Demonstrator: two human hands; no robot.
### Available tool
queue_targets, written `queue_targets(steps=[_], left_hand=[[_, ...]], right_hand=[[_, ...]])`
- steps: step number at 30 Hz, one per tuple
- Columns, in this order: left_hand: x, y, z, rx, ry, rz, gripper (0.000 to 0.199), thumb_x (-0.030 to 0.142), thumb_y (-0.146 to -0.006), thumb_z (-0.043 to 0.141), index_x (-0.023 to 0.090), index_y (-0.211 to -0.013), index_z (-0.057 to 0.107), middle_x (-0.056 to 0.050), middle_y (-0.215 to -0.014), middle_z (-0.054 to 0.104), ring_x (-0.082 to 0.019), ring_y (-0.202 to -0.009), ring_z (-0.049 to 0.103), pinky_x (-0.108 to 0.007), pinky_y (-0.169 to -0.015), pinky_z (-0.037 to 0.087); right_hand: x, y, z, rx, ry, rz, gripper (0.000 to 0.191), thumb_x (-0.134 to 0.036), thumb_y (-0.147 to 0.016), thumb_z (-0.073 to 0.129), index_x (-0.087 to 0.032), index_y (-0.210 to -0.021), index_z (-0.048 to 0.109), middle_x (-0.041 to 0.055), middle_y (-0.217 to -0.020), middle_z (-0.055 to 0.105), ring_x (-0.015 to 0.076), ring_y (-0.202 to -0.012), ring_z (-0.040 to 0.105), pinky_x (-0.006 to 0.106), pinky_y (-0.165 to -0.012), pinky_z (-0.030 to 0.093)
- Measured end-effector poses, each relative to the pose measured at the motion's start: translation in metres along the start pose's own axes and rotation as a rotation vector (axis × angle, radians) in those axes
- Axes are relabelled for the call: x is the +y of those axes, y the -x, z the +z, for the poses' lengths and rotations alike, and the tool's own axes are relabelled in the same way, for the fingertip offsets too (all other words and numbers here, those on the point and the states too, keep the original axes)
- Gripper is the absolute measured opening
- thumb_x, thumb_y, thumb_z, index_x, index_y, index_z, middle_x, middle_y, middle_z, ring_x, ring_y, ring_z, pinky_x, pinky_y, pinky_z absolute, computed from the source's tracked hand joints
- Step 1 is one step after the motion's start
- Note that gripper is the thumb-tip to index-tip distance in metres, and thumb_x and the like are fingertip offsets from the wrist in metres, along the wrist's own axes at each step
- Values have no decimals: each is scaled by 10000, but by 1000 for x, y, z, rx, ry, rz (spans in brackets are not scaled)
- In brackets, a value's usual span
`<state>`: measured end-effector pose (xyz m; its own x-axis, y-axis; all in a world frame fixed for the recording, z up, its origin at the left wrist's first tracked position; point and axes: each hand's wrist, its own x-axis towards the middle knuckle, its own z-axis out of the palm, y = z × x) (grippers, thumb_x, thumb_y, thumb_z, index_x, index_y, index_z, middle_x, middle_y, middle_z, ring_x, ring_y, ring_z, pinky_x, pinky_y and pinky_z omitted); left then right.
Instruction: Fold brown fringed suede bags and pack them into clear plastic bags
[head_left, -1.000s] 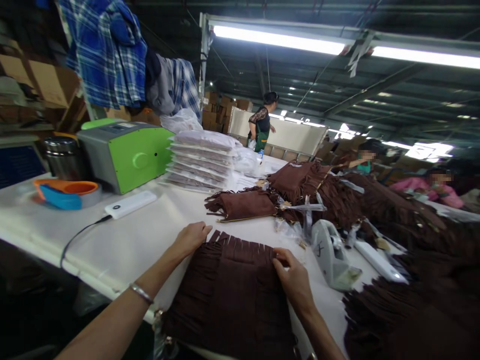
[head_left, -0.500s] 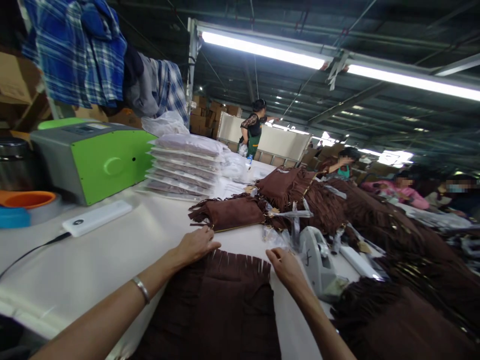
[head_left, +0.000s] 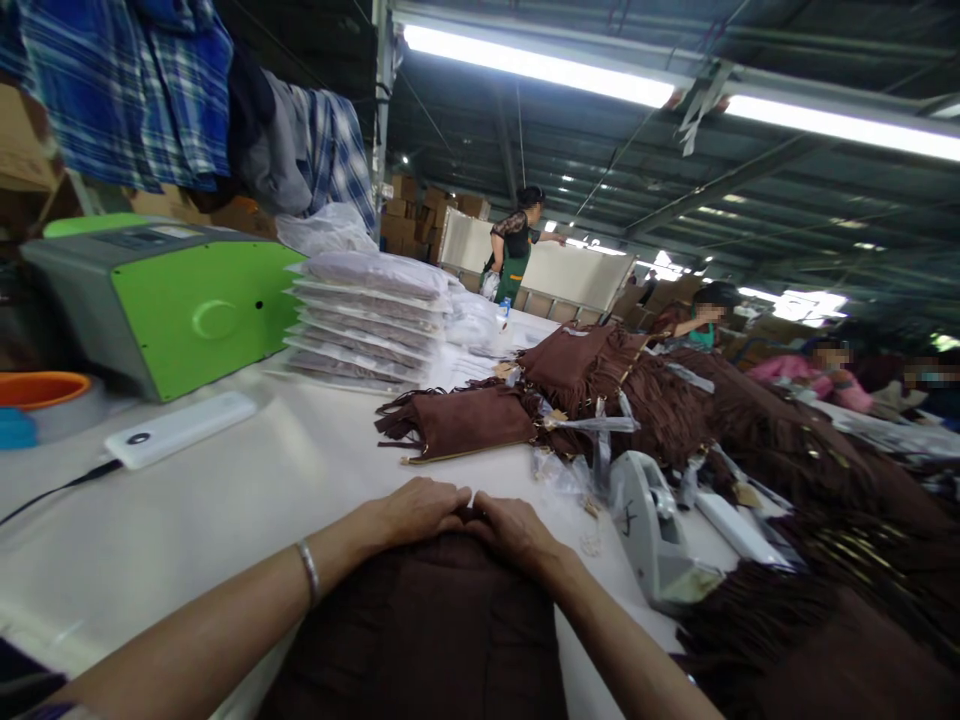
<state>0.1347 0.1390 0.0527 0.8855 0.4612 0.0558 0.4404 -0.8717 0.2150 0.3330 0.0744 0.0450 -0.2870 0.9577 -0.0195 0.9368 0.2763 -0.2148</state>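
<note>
The brown bag (head_left: 442, 630) lay at the near part of the white surface (head_left: 315, 475). The left hand (head_left: 424, 510) and the right hand (head_left: 517, 528) were both grasping its far end, almost meeting there. To their right, a tape holder (head_left: 651, 560) carried a dark mark (head_left: 628, 514), somewhat like letter X.

Dark brown bag (head_left: 442, 640) on white table (head_left: 315, 440)

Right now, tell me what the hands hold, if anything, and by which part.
The left hand and right hand, close together, appear to pinch the dark brown piece at its gathered far edge; the exact grip is hidden.
</note>
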Motion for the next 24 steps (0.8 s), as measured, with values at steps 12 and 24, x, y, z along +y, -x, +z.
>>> queue_targets(steps=[12, 24], left_hand=[[51, 83, -14, 185, -219, 300, 108, 290, -960, 489, 219, -947, 569, -21, -838, 626, -159, -678, 583, -254, -549, 430], [51, 157, -21, 452, -28, -20, 184, 196, -950, 417, 231, -1068, 554, -43, -985, 637, -178, -895, 590, -292, -781, 478]], right_hand=[[-71, 94, -17, 139, 104, -263, 138, -319, -952, 499, -230, -903, 594, 15, -872, 686, 162, -774, 623, 242, -661, 396], [-89, 114, -31, 420, -245, -195, 190, -291, -952, 472, -241, -967, 654, 39, -893, 694, 172, -840, 639, 288, -741, 496]])
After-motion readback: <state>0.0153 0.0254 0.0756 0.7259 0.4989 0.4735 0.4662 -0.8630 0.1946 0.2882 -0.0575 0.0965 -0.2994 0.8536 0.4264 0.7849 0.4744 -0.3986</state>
